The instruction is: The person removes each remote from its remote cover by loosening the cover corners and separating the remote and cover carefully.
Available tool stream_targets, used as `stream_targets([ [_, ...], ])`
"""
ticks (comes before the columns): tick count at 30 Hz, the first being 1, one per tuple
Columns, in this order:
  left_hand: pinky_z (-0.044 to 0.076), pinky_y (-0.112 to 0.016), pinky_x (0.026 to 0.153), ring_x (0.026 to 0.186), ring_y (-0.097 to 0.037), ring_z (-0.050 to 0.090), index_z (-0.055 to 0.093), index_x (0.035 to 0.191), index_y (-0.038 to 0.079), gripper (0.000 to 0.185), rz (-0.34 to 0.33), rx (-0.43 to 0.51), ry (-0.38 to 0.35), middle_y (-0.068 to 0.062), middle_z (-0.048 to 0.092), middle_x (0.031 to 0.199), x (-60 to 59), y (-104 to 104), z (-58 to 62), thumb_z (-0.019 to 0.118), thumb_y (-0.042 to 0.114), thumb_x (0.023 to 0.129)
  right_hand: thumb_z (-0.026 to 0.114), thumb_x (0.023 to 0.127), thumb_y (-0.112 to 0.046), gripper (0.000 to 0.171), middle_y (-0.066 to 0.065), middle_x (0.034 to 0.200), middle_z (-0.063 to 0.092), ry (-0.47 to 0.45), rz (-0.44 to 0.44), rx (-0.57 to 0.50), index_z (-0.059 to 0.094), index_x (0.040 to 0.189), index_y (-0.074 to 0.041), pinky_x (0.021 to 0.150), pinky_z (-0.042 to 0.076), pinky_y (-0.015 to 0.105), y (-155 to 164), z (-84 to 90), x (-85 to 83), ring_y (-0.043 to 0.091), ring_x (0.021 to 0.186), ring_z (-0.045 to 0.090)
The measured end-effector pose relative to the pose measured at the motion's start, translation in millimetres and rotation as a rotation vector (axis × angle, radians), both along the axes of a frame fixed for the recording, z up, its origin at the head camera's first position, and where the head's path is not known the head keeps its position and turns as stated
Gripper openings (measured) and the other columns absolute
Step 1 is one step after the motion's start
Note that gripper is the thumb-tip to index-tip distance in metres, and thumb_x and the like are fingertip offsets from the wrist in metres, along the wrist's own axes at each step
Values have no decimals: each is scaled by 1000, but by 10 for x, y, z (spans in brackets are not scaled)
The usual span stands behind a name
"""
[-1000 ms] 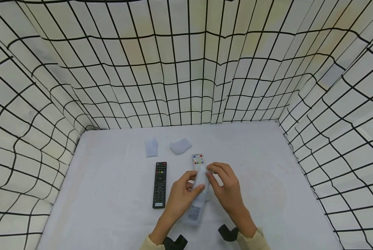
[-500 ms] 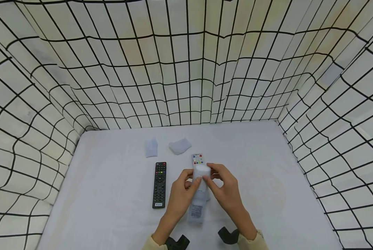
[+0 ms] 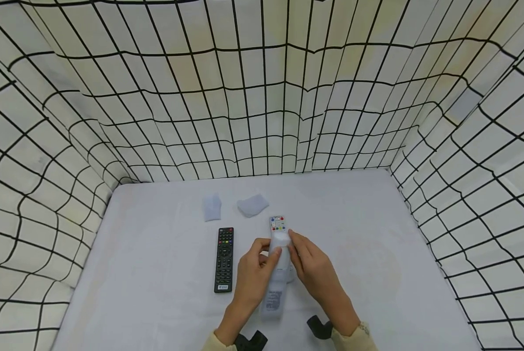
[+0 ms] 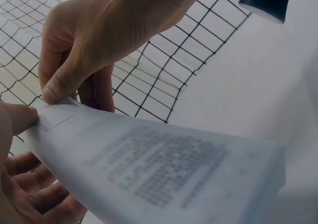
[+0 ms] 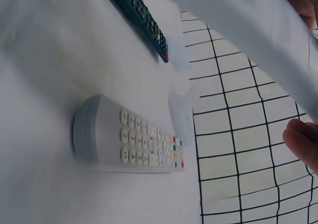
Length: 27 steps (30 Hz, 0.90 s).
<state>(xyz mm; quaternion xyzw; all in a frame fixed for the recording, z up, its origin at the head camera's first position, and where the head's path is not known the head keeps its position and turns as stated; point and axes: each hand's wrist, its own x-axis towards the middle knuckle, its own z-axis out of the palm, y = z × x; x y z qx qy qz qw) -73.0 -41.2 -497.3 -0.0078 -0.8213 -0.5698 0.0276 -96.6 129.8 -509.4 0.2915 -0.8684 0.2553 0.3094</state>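
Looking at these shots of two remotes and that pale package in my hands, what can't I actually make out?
- Print on the pale package, left wrist view: too blurred to read.
- White remote, head view: lower part largely covered by the package.
- Black remote, right wrist view: one end cut off by the top edge.
- Left hand, left wrist view: cut off by the left edge.

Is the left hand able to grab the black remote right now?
Probably yes, if it lets go first: the left hand holds a wrapped thing, but nothing seems to lie between that hand and the black remote.
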Motion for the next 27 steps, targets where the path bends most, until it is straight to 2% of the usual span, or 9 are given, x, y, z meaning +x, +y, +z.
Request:
stream_targets([
  [4,56,-23,66,73,-1,70,64,124,18,35,20,-8,18,0,74,113,1,-4,8,66,45,102,64,103,-5,40,18,123,72,-88,26,-54,59,140,5,86,62,33,-32,5,7,28,108,75],
  [7,57,-24,67,74,-2,71,63,126,18,35,21,20,13,0,74,114,2,-13,21,65,44,103,73,93,3,53,17,122,73,-218,64,-180,58,144,2,82,63,32,-47,12,20,25,102,76],
  [11,57,-24,69,76,-4,73,61,129,17,38,6,72,-6,-4,73,115,-12,-27,30,66,44,102,76,93,0,57,13,119,75,-393,105,-373,57,146,-2,81,63,29,-53,36,33,21,97,76],
  [15,59,-23,72,82,-6,74,60,132,18,42,-31,102,-21,-5,71,118,-28,-36,28,72,41,98,75,95,-4,51,13,118,77,-457,85,-455,59,143,-3,81,64,30,-61,80,42,22,96,77],
  [18,59,-22,74,85,-7,74,59,135,19,47,-59,85,-12,-4,70,121,-29,-44,24,77,36,96,74,96,-4,48,13,116,78,-434,60,-428,61,142,-3,80,64,29,-57,89,41,20,94,78],
  [20,59,-21,75,85,-6,73,59,136,19,49,-73,66,2,-4,69,122,-30,-52,21,79,34,95,74,95,-3,47,13,112,79,-383,48,-377,62,140,-2,78,63,28,-48,78,37,18,90,78],
  [27,59,-23,70,83,-5,73,61,133,20,44,-109,61,19,-5,74,118,-34,-70,22,78,33,95,77,91,2,41,9,94,76,-110,2,-216,68,131,1,68,58,21,-15,16,15,12,79,73],
])
